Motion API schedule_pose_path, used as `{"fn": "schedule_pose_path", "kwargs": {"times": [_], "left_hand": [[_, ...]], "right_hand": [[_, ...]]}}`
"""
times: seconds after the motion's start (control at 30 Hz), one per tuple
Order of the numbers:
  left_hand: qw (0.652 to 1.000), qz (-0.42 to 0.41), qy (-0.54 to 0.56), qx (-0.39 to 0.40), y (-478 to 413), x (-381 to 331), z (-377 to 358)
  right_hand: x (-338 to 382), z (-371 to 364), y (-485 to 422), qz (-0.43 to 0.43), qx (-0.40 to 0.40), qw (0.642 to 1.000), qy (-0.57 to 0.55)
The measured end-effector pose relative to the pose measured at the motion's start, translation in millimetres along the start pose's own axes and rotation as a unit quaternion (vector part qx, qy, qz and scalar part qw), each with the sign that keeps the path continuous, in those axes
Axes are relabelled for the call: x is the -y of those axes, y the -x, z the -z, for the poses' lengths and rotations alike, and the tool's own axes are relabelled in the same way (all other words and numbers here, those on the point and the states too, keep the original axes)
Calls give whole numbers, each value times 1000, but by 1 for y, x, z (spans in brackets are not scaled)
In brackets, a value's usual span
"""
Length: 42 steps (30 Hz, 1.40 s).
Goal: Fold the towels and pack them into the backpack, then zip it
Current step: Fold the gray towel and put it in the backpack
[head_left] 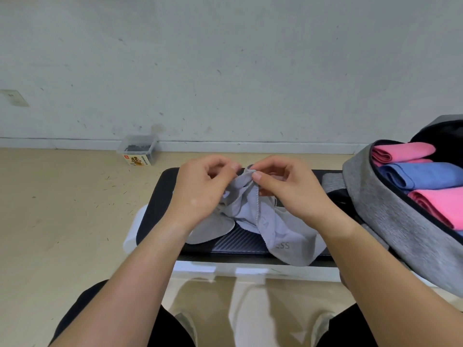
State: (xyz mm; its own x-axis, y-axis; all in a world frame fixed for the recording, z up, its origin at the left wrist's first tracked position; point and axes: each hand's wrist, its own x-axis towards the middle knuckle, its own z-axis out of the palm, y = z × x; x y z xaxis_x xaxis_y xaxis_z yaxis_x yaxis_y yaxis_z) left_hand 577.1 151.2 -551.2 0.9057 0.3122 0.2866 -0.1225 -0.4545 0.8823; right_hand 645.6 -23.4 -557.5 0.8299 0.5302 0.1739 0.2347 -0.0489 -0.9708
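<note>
Far left: wall plate (14, 97) low on the pale wall (225, 58). Beige floor (62, 209) below it, flecked with small dark bits. A clear plastic box (137, 149) with a yellow label stands on the floor against the skirting, well apart from the work area.

Centre: black tabletop (238, 242) with a woven texture and a white edge facing the person. The grey towel (283, 234) is on it, unfolded and bunched. Its lower part lies on the surface and one end reaches the near edge. Its upper part is lifted clear. Printed letters show on the cloth, only partly readable.

Left hand (200, 189): fingers curled, thumb and forefinger pinching the raised top of the grey towel. Right hand (288, 186): same pinch, thumb and forefinger on the towel's edge right beside the left hand's grip. The fingertips of the two hands nearly meet.

Right: grey backpack (390, 221) lies on the tabletop, main compartment unzipped and gaping. Three folded towels sit inside in a row, each touching the next: upper pink towel (403, 151), blue towel (421, 175), lower pink towel (441, 206). The backpack runs out of view at the right edge.
</note>
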Motion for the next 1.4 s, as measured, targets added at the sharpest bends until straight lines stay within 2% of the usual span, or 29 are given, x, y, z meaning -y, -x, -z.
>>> {"fn": "schedule_pose_path", "kwargs": {"times": [0.07, 0.2, 0.27, 0.43, 0.63, 0.87, 1.23, 1.4], "left_hand": [[1000, -1, -18, 21, 1, -2, 5], [987, -58, -108, 107, 1, -16, 13], [981, -77, -122, 126, -1, -30, 14], [984, -90, -121, 93, -12, -66, 20], [981, -107, -150, 62, -23, -111, 31], [979, -48, -190, 64, -18, -101, 61], [966, 65, -240, 67, 3, -45, 88], [977, 155, -134, 56, 14, -24, 110]], "right_hand": [[2, 0, 1, 10, 11, 999, 36], [18, -1, 5, 32, 19, 995, 90], [33, 3, 6, 53, 22, 990, 128], [85, 24, 8, 97, 21, 968, 230], [153, 44, 5, 144, -20, 944, 295], [193, 61, 5, 135, -79, 928, 338], [184, 58, 0, 111, -165, 906, 373], [169, 71, -2, 60, -205, 904, 369]]}}
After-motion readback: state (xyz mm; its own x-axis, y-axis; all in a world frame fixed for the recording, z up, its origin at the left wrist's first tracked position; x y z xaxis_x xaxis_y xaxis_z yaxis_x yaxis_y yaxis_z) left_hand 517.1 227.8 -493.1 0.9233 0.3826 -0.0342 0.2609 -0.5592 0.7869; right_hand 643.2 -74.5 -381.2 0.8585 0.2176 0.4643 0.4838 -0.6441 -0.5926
